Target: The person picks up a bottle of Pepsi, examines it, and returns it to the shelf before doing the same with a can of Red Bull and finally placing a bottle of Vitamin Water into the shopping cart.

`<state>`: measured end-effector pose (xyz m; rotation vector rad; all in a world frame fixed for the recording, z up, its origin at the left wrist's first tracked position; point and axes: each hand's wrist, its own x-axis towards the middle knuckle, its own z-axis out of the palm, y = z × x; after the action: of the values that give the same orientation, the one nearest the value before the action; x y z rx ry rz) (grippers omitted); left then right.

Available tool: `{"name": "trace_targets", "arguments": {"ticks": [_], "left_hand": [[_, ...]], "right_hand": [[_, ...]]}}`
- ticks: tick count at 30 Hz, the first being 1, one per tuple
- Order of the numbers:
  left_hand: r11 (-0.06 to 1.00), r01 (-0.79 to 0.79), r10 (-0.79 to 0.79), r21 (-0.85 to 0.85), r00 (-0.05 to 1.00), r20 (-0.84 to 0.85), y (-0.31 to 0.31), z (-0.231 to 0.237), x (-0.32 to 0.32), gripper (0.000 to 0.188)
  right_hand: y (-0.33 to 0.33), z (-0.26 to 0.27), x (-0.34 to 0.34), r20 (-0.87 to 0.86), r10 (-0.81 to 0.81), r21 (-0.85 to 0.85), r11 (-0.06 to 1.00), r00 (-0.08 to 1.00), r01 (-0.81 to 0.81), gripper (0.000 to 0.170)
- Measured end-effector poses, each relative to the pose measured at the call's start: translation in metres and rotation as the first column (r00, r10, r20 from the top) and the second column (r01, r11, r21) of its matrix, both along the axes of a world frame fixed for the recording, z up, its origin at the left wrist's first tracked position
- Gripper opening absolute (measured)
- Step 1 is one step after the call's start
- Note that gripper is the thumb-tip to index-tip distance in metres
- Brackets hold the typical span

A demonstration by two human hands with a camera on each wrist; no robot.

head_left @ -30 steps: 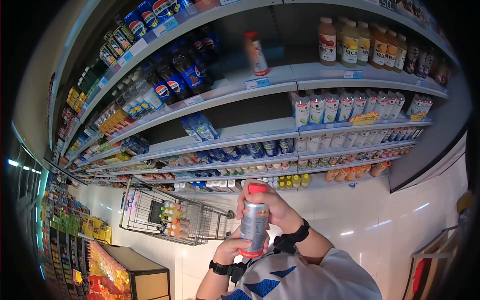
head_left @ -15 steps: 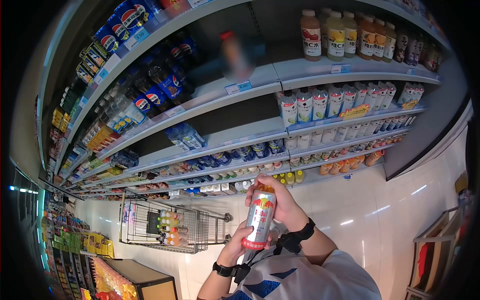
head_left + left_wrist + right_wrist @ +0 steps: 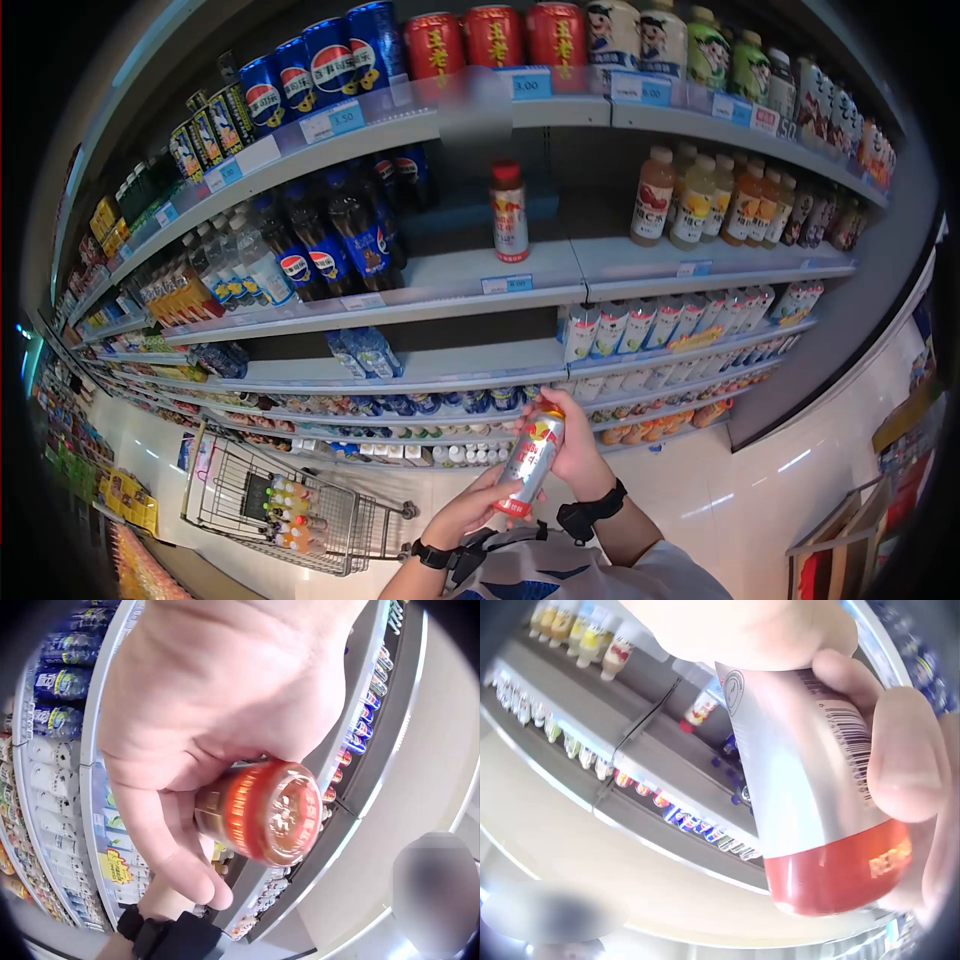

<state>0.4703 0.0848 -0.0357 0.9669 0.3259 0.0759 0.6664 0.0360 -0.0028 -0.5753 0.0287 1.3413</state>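
Observation:
A silver bottle with a red base (image 3: 528, 462) is held between both hands, tilted, in front of the lower shelves. The left hand (image 3: 473, 508) grips its lower part; in the left wrist view the fingers of the left hand (image 3: 169, 825) curl round it beside the red bottom (image 3: 289, 814). The right hand (image 3: 575, 445) holds the upper end, covering the cap. The right wrist view shows the bottle's silver label with a barcode (image 3: 799, 765), and fingertips against its side. A similar bottle with a red cap (image 3: 509, 215) stands upright on the shelf.
Shelves (image 3: 440, 275) of drinks stretch across the front, with cola bottles (image 3: 365, 235) left and juice bottles (image 3: 690, 205) right. A shopping cart (image 3: 340, 525) holding several bottles stands at lower left. A wooden rack (image 3: 840, 545) is at lower right.
The view has tilted up, showing more of the top shelf. The held bottle has turned from its back label to its front, then leaned over. Both hands still hold it.

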Motion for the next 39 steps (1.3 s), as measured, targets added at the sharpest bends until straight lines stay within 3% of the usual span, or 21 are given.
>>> {"name": "trace_targets", "arguments": {"ticks": [2,3,4,5,6,8,10,12,14,16,17,18,21,22,24,26,28,29,33,38,39], "left_hand": [[0.990,-0.029,0.031,0.140,0.999,-0.012,0.010,0.015,0.016,0.066],[0.862,-0.194,0.169,0.469,0.981,0.095,0.010,0.017,0.024,0.072],[0.604,-0.352,0.265,0.714,0.935,0.237,0.012,0.017,0.030,0.078],[0.604,-0.380,0.311,0.700,0.922,0.232,0.018,0.018,0.034,0.084],[0.597,-0.393,0.310,0.699,0.917,0.251,0.026,0.021,0.037,0.084],[0.449,-0.436,0.350,0.780,0.889,0.295,0.043,0.030,0.040,0.083],[0.407,-0.425,0.386,0.809,0.882,0.269,0.064,0.041,0.041,0.084],[0.146,-0.414,0.275,0.898,0.889,0.365,0.092,0.036,0.045,0.082],[0.109,-0.431,0.252,0.896,0.884,0.395,0.110,0.040,0.051,0.077],[-0.144,-0.563,0.190,0.814,0.792,0.581,0.126,0.049,0.064,0.071],[-0.213,-0.572,0.211,0.792,0.765,0.609,0.131,0.055,0.068,0.062],[-0.213,-0.580,0.207,0.786,0.760,0.616,0.140,0.062,0.072,0.062],[-0.456,-0.574,0.277,0.680,0.635,0.721,0.174,0.070,0.085,0.046],[-0.448,-0.585,0.270,0.676,0.633,0.726,0.185,0.069,0.088,0.046],[-0.566,-0.515,0.316,0.644,0.586,0.746,0.205,0.068,0.096,0.043],[-0.543,-0.557,0.330,0.629,0.547,0.769,0.226,0.054,0.112,0.037],[-0.851,-0.295,0.222,0.434,0.548,0.807,0.242,0.055,0.123,0.033],[-0.919,-0.166,0.201,0.357,0.581,0.788,0.246,0.057,0.127,0.033],[-0.905,-0.187,0.214,0.381,0.574,0.790,0.251,0.049,0.131,0.024],[-0.917,-0.164,0.208,0.364,0.582,0.787,0.255,0.045,0.129,0.021],[-0.921,-0.162,0.206,0.353,0.568,0.797,0.255,0.045,0.129,0.021]], "right_hand": [[0.014,0.004,0.009,0.145,-0.026,0.093,0.996,0.989,0.012,0.017],[0.019,0.014,0.011,0.272,-0.072,0.232,0.973,0.960,0.007,0.017],[0.024,0.021,0.012,0.381,-0.134,0.366,0.931,0.915,-0.016,0.019],[0.029,0.023,0.013,0.475,-0.141,0.432,0.897,0.868,-0.091,0.037],[0.033,0.029,0.015,0.489,-0.144,0.438,0.893,0.861,-0.100,0.037],[0.035,0.041,0.017,0.860,-0.139,0.315,0.902,0.492,-0.296,0.060],[0.040,0.040,0.020,0.860,-0.025,0.229,0.912,0.510,-0.341,0.074],[0.049,0.044,0.025,0.986,-0.114,0.148,0.936,0.122,-0.321,0.070],[0.057,0.058,0.021,0.973,-0.201,0.225,0.937,0.114,-0.266,0.054],[0.070,0.067,0.029,0.863,-0.416,0.372,0.907,-0.287,-0.195,0.046],[0.080,0.072,0.029,0.790,-0.475,0.454,0.878,-0.388,-0.151,0.038],[0.088,0.076,0.032,0.785,-0.476,0.455,0.877,-0.397,-0.152,0.038],[0.113,0.081,0.049,0.540,-0.662,0.724,0.680,-0.520,-0.113,0.054],[0.122,0.079,0.058,0.537,-0.655,0.723,0.682,-0.532,-0.111,0.054],[0.135,0.076,0.074,0.496,-0.647,0.750,0.655,-0.579,-0.090,0.078],[0.141,0.076,0.086,0.523,-0.582,0.708,0.703,-0.623,-0.063,0.085],[0.150,0.069,0.095,0.709,-0.565,0.642,0.764,-0.422,0.056,0.084],[0.152,0.070,0.098,0.752,-0.525,0.605,0.790,-0.398,0.102,0.085],[0.169,0.071,0.101,0.810,-0.560,0.587,0.775,-0.176,0.236,0.093],[0.184,0.062,0.109,0.796,-0.586,0.601,0.731,-0.153,0.324,0.093],[0.185,0.059,0.109,0.806,-0.540,0.592,0.731,-0.244,0.338,0.093]]}}
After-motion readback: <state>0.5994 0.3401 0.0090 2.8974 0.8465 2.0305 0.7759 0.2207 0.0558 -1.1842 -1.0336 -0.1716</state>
